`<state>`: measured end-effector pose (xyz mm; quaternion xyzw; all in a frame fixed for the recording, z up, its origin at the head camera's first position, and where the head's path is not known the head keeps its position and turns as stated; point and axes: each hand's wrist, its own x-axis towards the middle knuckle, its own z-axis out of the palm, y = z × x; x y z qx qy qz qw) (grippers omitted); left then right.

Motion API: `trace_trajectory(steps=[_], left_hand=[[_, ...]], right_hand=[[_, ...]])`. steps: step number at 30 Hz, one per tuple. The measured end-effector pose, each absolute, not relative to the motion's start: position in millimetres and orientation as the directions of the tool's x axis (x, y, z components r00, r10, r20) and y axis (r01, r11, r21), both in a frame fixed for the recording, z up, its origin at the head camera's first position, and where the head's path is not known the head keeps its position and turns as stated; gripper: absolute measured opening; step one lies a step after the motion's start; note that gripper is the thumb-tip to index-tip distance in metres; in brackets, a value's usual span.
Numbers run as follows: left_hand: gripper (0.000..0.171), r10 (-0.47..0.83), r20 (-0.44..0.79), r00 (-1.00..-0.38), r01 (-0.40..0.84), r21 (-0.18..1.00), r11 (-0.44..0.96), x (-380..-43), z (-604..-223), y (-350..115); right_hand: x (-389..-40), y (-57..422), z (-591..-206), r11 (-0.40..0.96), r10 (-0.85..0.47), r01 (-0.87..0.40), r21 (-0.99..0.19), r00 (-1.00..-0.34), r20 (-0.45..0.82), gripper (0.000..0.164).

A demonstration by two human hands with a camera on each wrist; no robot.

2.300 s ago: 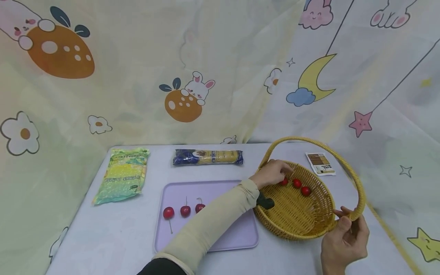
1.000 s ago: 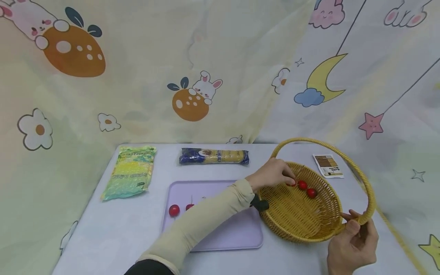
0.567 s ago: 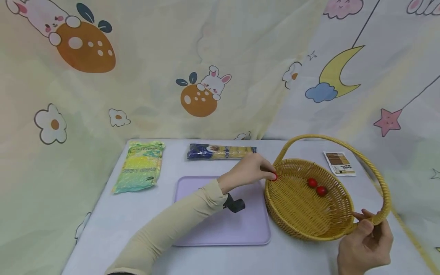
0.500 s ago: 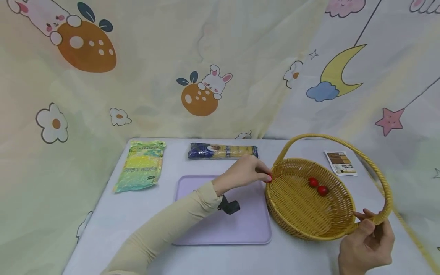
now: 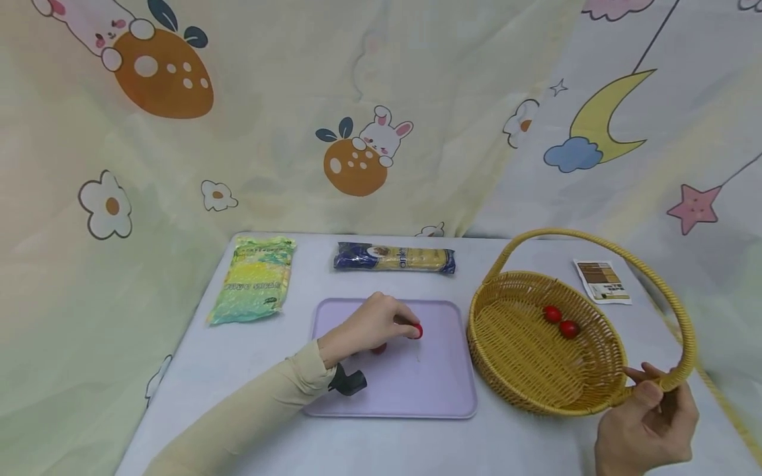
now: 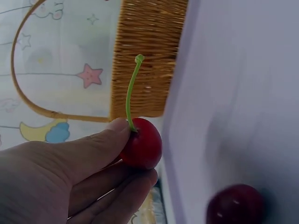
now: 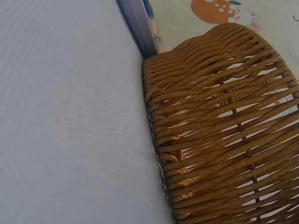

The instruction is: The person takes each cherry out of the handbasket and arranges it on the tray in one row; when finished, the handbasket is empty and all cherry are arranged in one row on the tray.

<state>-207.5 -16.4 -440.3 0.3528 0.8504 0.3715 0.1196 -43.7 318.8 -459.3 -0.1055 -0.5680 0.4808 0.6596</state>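
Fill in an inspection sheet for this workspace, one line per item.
Surface: white tabletop; no spill seen.
Tray: lilac, flat, left of the basket; at least one cherry lies in it, the left hand and sleeve hiding part.
Basket: wicker, handle up; two red cherries inside.
Clutter: green-yellow bag, blue-and-yellow packet and small brown-and-white sachet, lying around the tray and basket.
Left hand: pinches a stemmed cherry over the tray.
Right hand: holds the basket where handle meets rim.
Cables: nothing seen.
Surroundings: cartoon-printed backdrop behind the tabletop.
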Motion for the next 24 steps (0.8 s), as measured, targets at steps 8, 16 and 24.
trace_trajectory(steps=[8, 16, 24], left_hand=[[0.008, 0.725, 0.053, -0.687, 0.573, 0.653, 0.495, -203, -456, -27], [0.008, 0.74, 0.072, -0.669, 0.62, 0.603, 0.502, -202, -461, -28], [0.008, 0.743, 0.085, -0.664, 0.632, 0.596, 0.496, -201, -468, -26]], right_hand=[[-43, 321, -460, 0.509, 0.748, -0.533, -0.676, -0.115, 0.654, 0.043], [-44, 322, -461, 0.523, 0.738, -0.514, -0.68, -0.126, 0.663, 0.041], [-42, 322, -461, 0.533, 0.734, -0.5, -0.682, -0.127, 0.667, 0.039]])
